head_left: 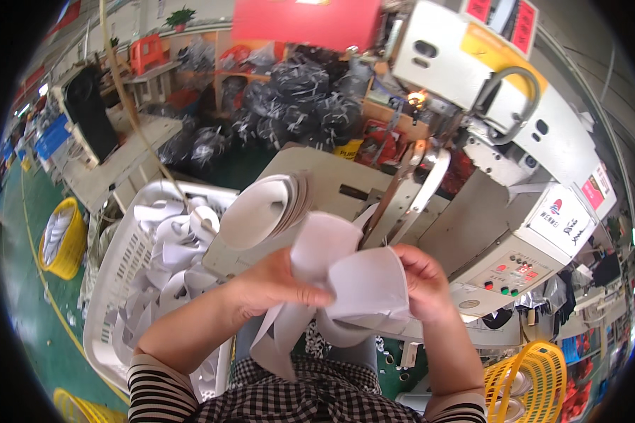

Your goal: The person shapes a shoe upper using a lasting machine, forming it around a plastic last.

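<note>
My left hand (271, 287) is closed on a soft white curved piece (324, 243), the thumb lying across its lower edge. Closed on the side of another white curved piece (368, 282) is my right hand (425, 280). The two pieces touch in front of my lap, and a long white strip (279, 342) hangs below them. Just beyond my left hand, a nested stack of white rounded cup-shaped pieces (250, 215) leans on the machine's table (317, 166). Part of a white piece also shows behind my hands, by the machine's metal arm (420, 201).
A white machine (501, 77) with a button panel (511, 275) stands at right. On my left, a white plastic basket (109, 310) holds many loose white pieces. Yellow baskets stand lower right (536, 366) and far left (74, 247). Black bags (296, 92) are piled behind.
</note>
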`<state>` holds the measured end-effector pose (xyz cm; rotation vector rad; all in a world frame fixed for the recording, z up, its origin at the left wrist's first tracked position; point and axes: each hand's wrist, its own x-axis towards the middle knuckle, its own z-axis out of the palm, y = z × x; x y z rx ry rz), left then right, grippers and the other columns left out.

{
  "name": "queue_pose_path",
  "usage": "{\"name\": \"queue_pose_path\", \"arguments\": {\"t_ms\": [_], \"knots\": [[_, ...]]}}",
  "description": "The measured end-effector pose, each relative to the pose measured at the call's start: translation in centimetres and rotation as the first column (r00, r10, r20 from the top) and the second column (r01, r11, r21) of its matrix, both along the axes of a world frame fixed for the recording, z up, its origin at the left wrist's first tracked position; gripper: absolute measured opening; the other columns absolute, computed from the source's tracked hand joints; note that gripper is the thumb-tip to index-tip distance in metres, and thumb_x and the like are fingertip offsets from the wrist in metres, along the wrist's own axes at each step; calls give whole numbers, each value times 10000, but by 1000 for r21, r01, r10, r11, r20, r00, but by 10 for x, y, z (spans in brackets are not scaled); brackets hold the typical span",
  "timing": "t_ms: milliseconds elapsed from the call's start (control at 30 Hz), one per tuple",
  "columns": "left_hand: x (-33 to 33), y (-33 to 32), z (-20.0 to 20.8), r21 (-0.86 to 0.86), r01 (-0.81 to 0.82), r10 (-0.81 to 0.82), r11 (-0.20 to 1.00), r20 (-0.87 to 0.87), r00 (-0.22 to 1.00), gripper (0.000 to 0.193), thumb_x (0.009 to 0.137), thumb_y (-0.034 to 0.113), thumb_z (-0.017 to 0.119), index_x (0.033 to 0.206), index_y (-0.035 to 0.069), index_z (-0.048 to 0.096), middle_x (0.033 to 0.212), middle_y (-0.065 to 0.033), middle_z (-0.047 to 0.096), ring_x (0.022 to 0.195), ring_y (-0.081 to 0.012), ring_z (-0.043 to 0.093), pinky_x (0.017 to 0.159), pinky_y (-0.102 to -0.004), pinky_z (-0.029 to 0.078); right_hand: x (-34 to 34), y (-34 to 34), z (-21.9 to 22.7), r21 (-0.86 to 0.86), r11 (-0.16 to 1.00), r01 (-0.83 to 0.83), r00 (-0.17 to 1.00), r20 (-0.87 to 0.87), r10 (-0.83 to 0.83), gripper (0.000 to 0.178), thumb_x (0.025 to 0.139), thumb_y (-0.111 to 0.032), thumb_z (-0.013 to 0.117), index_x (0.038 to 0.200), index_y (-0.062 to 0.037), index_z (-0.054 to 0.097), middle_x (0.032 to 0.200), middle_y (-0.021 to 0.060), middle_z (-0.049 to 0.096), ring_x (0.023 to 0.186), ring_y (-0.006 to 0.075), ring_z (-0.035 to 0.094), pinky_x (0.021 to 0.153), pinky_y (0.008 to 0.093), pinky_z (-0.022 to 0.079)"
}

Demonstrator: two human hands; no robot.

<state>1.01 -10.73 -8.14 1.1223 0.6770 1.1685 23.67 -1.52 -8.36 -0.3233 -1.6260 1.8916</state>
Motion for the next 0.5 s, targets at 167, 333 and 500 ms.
{"name": "queue_pose_path", "arguments": {"t_ms": [167,333,500], "knots": [[-3,43,44,41,-243,243,969,9,970,660,667,60,719,1254,49,418,1113,-60,547,957,-124,547,822,-266,426,17,27,33,-49,967,249,968,-13,-250,305,745,-175,650,961,11,543,867,61,596,747,116,566,692,228,449],[7,81,74,120,-366,356,923,92,930,648,661,20,697,1247,55,422,952,-42,569,881,-136,564,793,-276,440,9,56,60,68,929,363,926,-140,-352,218,744,-106,642,930,-24,565,825,28,607,762,99,557,728,238,424],[10,100,83,135,-389,366,911,167,916,574,703,2,655,1233,99,461,853,-28,590,813,-127,569,761,-281,448,1,71,72,43,919,392,901,-219,-374,151,739,-90,624,872,-33,581,807,28,612,755,98,562,713,232,422]]}}
